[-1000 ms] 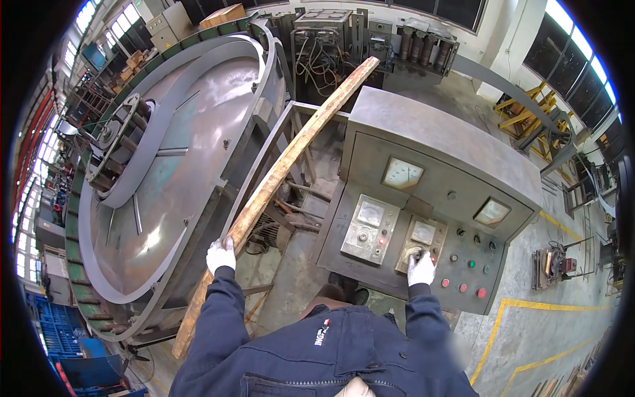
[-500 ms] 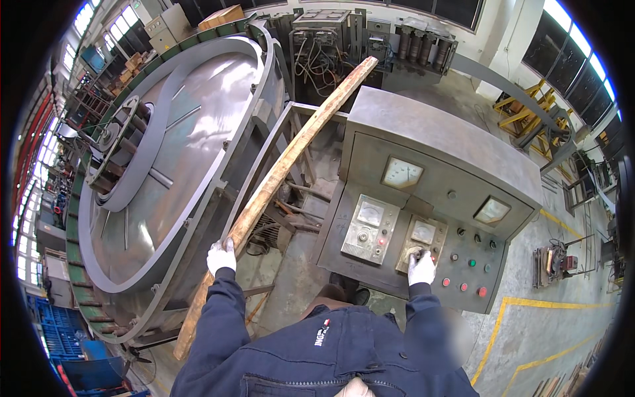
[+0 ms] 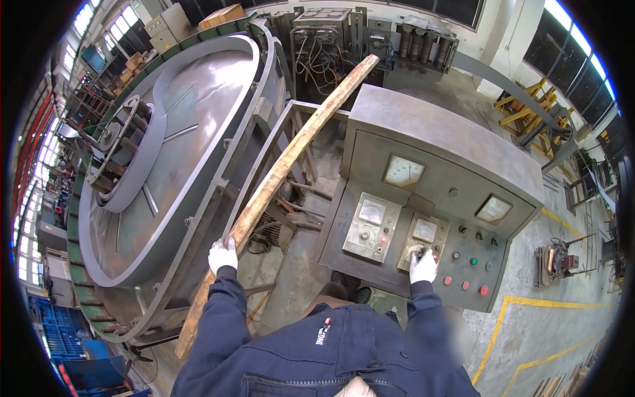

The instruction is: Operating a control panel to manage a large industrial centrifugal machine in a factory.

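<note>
In a white glove, my left hand (image 3: 223, 255) is closed around the lower part of a long, rough wooden pole (image 3: 291, 155). The pole slants from beside my left arm up across a metal frame, its far end high in the view. My right hand (image 3: 423, 266), gloved too, pinches a dark knob (image 3: 417, 253) on the right-hand dial module (image 3: 405, 259) of a grey control console (image 3: 450, 139). A matching dial module (image 3: 357, 246) sits to its left. Left of the pole, a wide grey metal strip (image 3: 215, 142) loops round inside a big round turntable (image 3: 188, 99).
Two gauges, a left one (image 3: 403, 171) and a right one (image 3: 493, 210), are set in the console. Red push buttons (image 3: 465, 286) lie right of my hand. A metal frame (image 3: 291, 119) stands between console and turntable. Yellow lines (image 3: 509, 300) mark the floor at right.
The rods on the turntable's surface have shifted round, and the strip's inner curve has changed shape. Both hands keep their places on the pole and the knob.
</note>
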The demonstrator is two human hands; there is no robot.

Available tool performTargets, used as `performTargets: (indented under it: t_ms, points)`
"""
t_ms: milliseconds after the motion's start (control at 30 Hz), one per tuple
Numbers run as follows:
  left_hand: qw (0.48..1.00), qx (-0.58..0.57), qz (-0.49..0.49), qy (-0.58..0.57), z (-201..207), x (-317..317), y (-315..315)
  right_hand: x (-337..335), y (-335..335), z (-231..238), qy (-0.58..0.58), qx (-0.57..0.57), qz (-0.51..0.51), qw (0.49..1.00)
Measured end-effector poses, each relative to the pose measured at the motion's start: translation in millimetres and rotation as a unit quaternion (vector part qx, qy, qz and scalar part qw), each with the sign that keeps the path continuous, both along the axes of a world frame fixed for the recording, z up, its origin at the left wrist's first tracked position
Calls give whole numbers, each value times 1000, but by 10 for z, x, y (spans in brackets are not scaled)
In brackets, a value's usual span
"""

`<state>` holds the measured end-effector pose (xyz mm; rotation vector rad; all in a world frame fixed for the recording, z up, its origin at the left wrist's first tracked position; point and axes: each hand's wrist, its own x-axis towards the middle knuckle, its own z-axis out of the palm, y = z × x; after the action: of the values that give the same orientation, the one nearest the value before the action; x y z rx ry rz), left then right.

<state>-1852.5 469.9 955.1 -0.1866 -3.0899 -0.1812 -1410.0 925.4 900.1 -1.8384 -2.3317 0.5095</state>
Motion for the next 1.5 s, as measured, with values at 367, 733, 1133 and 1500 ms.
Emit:
performTargets:
  t_ms: [367, 733, 1133, 1500]
  points:
    - [1000, -4, 12, 9, -45, 0, -55, -24, -13, -18, -1, 8, 8, 1000]
    - [998, 4, -31, -49, 146, -5, 177, 95, -20, -58, 47, -6, 21, 999]
    - [997, 3, -39, -60, -146, -284, -19, 91, -56, -94, 34, 17, -2, 999]
    - [995, -63, -50, -63, 441, 72, 388, 51, 31, 20, 48, -31, 44, 997]
